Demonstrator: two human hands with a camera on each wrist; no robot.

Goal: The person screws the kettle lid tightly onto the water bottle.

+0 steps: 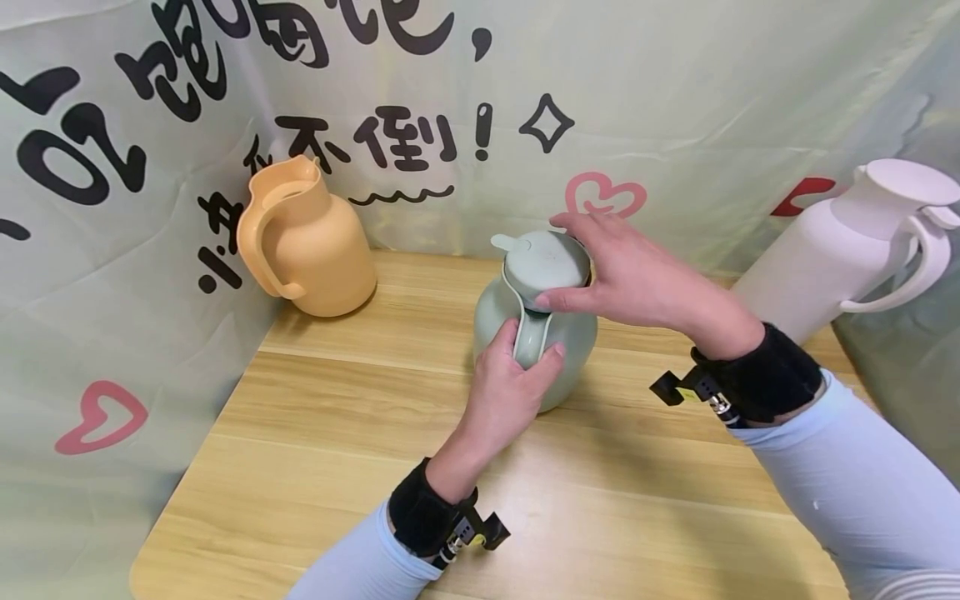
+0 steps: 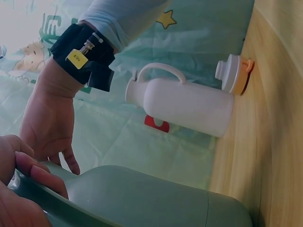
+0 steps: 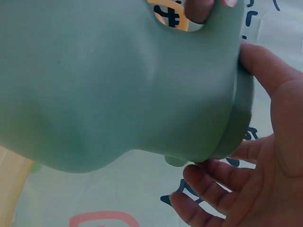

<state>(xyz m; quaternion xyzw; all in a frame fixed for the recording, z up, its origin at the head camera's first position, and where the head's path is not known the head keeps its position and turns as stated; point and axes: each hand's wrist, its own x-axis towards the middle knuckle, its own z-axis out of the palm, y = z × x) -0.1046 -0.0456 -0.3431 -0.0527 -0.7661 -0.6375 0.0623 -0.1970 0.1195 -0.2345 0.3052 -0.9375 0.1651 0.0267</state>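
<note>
Setting: wooden table [image 1: 337,433] is being backed by a pale printed cloth [image 1: 675,100].
Left grip: the left hand [image 1: 510,392] is being curled round the handle [image 1: 531,337] of the green jug [image 1: 536,333], which is being kept upright mid-table.
Right grip: the right hand [image 1: 630,275] is being spread over the lid [image 1: 543,262], thumb and fingertips being pressed to its rim; nothing is being lifted clear.
Doing it well: the body is probably best being braced by the handle while the lid is being turned evenly, no tilt being allowed.
Around: an orange jug [image 1: 307,242] is being left at the back left, a white jug [image 1: 847,242] at the right, both well apart.
Hard to tell: whether the lid is being loosened or tightened; its seam is being hidden by fingers.
Cut off: a small stopper [image 2: 234,73] is being shown only from the left wrist.
</note>
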